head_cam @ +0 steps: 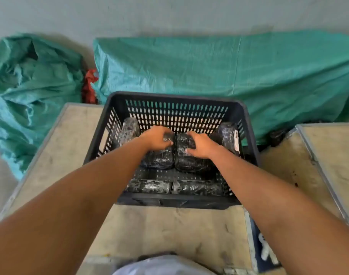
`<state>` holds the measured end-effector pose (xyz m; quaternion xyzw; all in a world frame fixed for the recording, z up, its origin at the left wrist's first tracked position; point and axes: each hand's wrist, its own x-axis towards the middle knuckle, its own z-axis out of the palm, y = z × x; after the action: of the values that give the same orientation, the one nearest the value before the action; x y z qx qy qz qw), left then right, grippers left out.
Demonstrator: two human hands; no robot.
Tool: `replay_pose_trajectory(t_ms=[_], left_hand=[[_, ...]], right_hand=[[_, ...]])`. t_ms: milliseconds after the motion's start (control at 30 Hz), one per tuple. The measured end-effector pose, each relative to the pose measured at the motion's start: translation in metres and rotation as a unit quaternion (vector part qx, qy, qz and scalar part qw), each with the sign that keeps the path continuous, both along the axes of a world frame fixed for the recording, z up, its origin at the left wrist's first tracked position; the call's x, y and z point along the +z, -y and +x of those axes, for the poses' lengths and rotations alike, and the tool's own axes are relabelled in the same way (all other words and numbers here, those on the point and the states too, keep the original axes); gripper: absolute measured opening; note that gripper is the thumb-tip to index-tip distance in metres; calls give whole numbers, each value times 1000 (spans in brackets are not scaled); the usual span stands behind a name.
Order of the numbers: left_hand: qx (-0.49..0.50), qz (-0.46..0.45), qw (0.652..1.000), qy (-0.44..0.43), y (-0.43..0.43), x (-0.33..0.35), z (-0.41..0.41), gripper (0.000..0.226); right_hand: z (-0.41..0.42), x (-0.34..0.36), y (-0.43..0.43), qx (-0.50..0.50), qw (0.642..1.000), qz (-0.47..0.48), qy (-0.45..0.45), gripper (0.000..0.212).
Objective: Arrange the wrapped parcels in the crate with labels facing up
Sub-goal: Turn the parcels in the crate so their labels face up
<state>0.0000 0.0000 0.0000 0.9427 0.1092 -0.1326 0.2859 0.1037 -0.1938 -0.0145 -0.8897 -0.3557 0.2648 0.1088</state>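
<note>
A black slotted plastic crate (175, 98) stands on a worn wooden table and holds several black parcels wrapped in clear film. My left hand (156, 136) grips the far end of the middle-left parcel (159, 159). My right hand (199, 144) rests curled on the middle-right parcel (191, 164) beside it. One parcel (129, 130) leans on the crate's left wall. Another parcel (228, 136) leans on the right wall and shows a white label on its side. Two more parcels (149, 186) lie along the near wall.
The wooden table (169, 231) carries the crate; a second table (328, 155) stands at the right with a gap between them. Green woven sacks (229, 76) lie against the wall behind, another green sack (30, 86) at the left.
</note>
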Motion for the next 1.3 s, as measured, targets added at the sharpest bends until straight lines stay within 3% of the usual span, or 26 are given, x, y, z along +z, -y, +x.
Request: replay_pose_trajectory(t_ms=[167,400,533,667,867,1067,1300], left_hand=[[-18,34,998,-51,13,-39,0,67],[-81,116,980,-142,11,-87,-17,94],[-64,121,984,-116,13,-96,-20,98],[-36,76,991,-108,15,-95,-18,97],[9,-28,997,-73,11,-83,-15,89],[54,-138,989,6,11,-61,-12,106],[-43,-120,982,139,11,-46,-4,104]], right_hand=[[-4,-40,7,40,993,-107,-38,110],[-15,-71,14,51,986,-160,22,142],[-12,-67,5,35,988,-144,36,127],[3,-46,2,20,991,-124,-38,114],[24,-14,16,-25,993,76,-92,84],[39,2,28,-168,926,211,-262,68],[46,16,31,-226,855,287,-368,50]])
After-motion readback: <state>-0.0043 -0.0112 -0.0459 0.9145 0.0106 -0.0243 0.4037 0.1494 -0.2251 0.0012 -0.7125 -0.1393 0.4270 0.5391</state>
